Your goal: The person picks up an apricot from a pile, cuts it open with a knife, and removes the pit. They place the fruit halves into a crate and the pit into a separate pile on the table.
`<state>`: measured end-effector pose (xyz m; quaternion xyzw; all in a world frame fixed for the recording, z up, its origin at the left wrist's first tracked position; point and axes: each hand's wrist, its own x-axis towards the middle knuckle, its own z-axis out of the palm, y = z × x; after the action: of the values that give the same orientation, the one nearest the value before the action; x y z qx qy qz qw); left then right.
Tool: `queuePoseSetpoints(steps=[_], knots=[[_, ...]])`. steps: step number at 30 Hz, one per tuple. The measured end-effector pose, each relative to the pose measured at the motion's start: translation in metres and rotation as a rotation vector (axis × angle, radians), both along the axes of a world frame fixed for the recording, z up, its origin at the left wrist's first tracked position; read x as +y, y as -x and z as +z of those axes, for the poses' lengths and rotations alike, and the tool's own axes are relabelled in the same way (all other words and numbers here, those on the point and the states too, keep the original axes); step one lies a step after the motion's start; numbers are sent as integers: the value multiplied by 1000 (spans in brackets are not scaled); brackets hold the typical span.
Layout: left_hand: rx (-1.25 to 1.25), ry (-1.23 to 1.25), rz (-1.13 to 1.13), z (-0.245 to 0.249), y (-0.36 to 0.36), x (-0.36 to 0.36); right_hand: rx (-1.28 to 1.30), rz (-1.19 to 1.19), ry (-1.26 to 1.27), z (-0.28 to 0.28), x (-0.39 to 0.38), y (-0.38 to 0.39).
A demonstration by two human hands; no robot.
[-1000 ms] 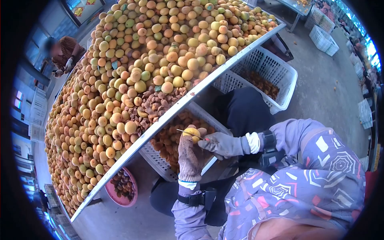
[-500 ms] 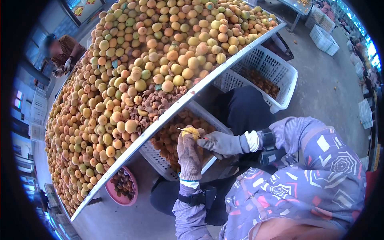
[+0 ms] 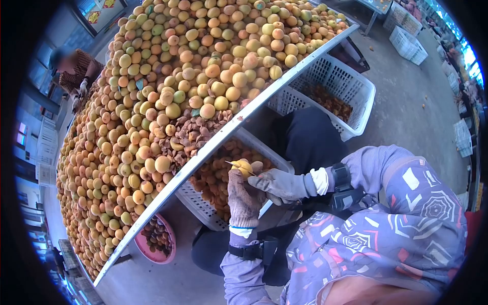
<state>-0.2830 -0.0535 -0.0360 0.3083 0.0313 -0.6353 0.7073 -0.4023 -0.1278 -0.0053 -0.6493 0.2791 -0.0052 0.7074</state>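
Note:
My left hand (image 3: 243, 197), in a grey-brown work glove, grips a yellow apricot (image 3: 244, 167) above a white crate. My right hand (image 3: 282, 185), gloved in grey, is closed beside the fruit around a small knife. The thin tip of the knife (image 3: 229, 162) shows on the far side of the apricot; its handle is hidden in my fingers. Under both hands, the crate (image 3: 201, 204) contains orange apricot pieces (image 3: 203, 184).
A large heap of apricots (image 3: 137, 117) lies on a table with a pale raised edge (image 3: 168, 189). Brown pits (image 3: 193, 133) lie near that edge. Below are a pink basin (image 3: 172, 235) and another white crate (image 3: 356, 96). Across the heap, a person (image 3: 76, 71) reaches toward it.
The view has shifted slightly. My right fingers have shifted against the apricot, which appears a little turned in my left hand. The person across the heap has moved their hands.

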Motion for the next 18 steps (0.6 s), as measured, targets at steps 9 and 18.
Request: queuePoseSetpoints(steps=[9,18], knots=[[-570,-40,83,7,-9,-2,128,118,-159,-11,-16,-13],[-753,-106,87,8,-6,-2,-13,42,90,-5,6,-10]])
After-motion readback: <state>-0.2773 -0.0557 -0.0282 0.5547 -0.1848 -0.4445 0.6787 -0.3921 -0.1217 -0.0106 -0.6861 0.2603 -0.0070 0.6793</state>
